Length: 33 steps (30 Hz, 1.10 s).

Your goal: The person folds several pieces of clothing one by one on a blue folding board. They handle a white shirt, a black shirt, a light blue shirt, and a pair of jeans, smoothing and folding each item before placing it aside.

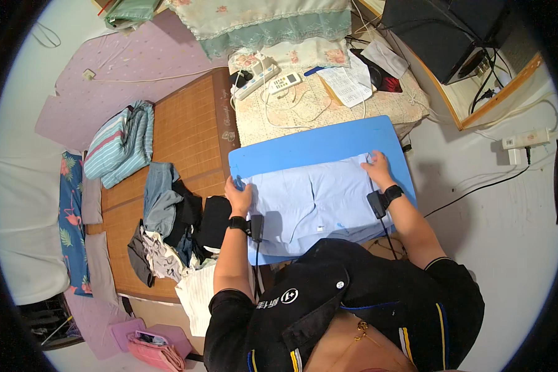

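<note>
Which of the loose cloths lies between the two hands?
The light blue cloth, laid out on the blue tabletop; the denim, black cloth and striped bedding lie left, on the brown mat.

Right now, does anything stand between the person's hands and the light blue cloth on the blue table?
Nothing visible does: the left hand and right hand are both at the upper corners of the light blue cloth.
</note>
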{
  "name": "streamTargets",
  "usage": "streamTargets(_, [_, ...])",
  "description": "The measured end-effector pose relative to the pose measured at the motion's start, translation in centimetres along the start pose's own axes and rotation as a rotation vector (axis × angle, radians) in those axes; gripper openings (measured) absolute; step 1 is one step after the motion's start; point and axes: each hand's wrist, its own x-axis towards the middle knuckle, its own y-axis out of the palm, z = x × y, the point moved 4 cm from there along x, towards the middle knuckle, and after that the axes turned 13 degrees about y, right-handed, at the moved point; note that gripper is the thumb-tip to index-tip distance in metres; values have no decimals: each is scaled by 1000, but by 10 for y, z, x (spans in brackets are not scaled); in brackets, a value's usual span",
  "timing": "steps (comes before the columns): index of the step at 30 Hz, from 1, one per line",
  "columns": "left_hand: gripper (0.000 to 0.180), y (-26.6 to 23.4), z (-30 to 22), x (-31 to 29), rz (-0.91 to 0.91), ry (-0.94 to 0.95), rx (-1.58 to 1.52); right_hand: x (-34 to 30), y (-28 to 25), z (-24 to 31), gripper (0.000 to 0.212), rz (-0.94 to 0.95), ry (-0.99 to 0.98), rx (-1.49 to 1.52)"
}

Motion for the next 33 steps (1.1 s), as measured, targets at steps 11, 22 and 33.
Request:
streamTargets(11, [50, 2, -42, 1, 528, -387, -319, -7, -15, 26, 30, 614, 353, 83])
streamTargets(22, [28, -51, -153, 15, 436, 134, -67, -32, -52, 86, 24, 648, 141, 732])
streamTargets(33, [20, -148, -286, 8, -21, 539, -197, -57, -178, 173, 17, 312, -232, 1153])
